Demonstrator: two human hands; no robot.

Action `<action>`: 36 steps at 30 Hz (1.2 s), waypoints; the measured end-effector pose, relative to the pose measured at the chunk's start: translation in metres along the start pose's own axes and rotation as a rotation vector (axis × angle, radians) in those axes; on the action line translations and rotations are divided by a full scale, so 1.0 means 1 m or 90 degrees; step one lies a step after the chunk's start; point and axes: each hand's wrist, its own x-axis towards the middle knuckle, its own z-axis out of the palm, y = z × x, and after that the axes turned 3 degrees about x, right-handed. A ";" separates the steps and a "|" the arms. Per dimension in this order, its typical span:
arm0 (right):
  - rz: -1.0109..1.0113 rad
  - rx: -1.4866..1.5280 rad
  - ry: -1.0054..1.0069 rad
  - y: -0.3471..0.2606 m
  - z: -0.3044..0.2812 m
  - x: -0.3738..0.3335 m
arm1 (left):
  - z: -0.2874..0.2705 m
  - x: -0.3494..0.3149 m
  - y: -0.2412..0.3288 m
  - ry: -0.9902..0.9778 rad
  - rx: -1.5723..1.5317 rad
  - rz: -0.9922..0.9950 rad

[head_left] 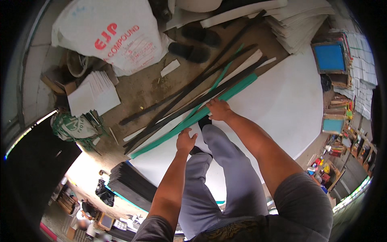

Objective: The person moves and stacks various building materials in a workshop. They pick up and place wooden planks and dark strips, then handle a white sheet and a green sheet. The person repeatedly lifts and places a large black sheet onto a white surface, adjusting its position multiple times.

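A long green strip (238, 88) lies slantwise along the far edge of a large white sheet (282, 109) on the floor. My right hand (219, 110) rests its fingers on the strip near the middle, thumb apart at the near side. Farther left, my left hand (186, 140) touches the strip's near edge with its fingertips, and its thumb stands away from them. Neither hand appears closed around the strip. My feet are on the sheet just below it. Beyond lie several black strips (189, 105), some crossing, with a thinner green strip (219, 78) among them.
A large white sack (109, 36) stands at the far left, near black slippers (189, 52) and white sheet pieces (94, 92). Stacked white sheets (298, 24) lie at the far right. A stack of black sheets (131, 183) sits at the near left. Cluttered shelves line the right.
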 end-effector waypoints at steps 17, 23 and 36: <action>-0.209 -0.219 0.172 0.036 0.177 0.129 | 0.153 0.109 -0.123 0.125 0.193 0.014; -0.138 -0.056 0.136 0.039 0.170 0.138 | 0.138 0.117 -0.113 0.163 0.234 0.041; -0.105 -0.185 0.039 0.035 0.154 0.164 | 0.123 0.139 -0.129 0.129 0.292 0.054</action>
